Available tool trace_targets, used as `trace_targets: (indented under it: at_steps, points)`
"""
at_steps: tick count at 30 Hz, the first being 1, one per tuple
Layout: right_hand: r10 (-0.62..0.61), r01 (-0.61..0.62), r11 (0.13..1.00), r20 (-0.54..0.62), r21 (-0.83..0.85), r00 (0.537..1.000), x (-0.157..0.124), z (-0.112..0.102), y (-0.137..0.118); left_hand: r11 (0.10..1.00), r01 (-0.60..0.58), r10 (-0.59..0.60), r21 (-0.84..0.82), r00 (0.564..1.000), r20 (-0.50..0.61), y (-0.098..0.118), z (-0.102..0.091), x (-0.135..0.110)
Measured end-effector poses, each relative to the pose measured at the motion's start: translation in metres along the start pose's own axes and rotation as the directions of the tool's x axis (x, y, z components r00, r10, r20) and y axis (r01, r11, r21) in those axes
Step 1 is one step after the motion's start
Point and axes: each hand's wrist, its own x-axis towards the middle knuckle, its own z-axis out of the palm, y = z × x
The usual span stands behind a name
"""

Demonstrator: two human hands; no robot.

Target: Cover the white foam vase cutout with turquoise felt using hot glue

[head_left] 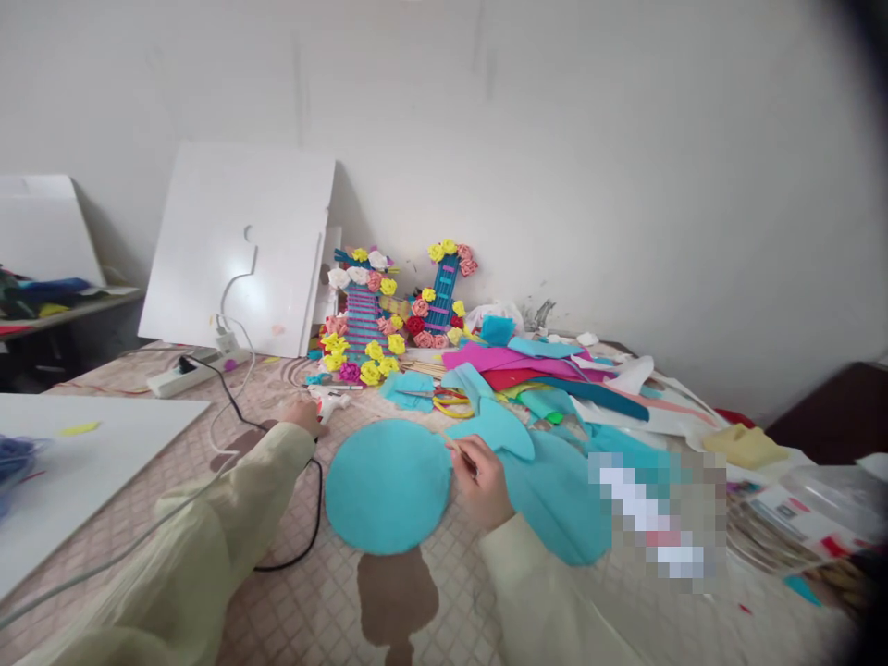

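A round turquoise felt disc lies flat on the patterned tablecloth in front of me. My right hand rests at the disc's right edge, fingers pinched on a thin wooden stick. My left hand reaches forward and closes on a white glue gun, which sits left of the disc with its black cord trailing back across the cloth. More turquoise felt pieces lie to the right of my right hand.
Behind the disc stand two stick-built pieces decorated with paper flowers. A heap of coloured felt sheets and orange-handled scissors lie right of them. A white power strip and leaning white boards are at the left.
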Motion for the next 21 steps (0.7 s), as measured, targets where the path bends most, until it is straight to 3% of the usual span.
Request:
trace_targets:
  at_steps: [4,9,14,17,21]
  points:
    - [0.048,-0.047,0.999,-0.08,0.02,0.996,0.001,-0.003,-0.002,1.0,0.013,-0.013,-0.022,1.0,-0.005,-0.02,-0.003,-0.016]
    - [0.054,-0.052,0.998,-0.061,0.031,0.997,0.0,-0.003,-0.005,0.987,0.004,-0.015,-0.163,0.998,-0.063,-0.052,-0.01,-0.038]
    - [0.024,-0.024,1.0,-0.033,0.001,0.999,-0.001,0.0,-0.002,0.958,0.079,-0.109,-0.277,0.989,-0.096,-0.082,-0.008,-0.021]
    - [0.031,-0.03,1.0,-0.04,0.007,0.999,-0.001,0.0,0.001,0.952,0.147,-0.179,-0.269,0.979,-0.099,-0.092,-0.005,-0.007]
    - [0.042,-0.04,0.999,-0.052,0.034,0.998,0.0,0.001,0.004,0.964,0.154,-0.183,-0.214,0.976,-0.121,-0.099,-0.001,0.0]
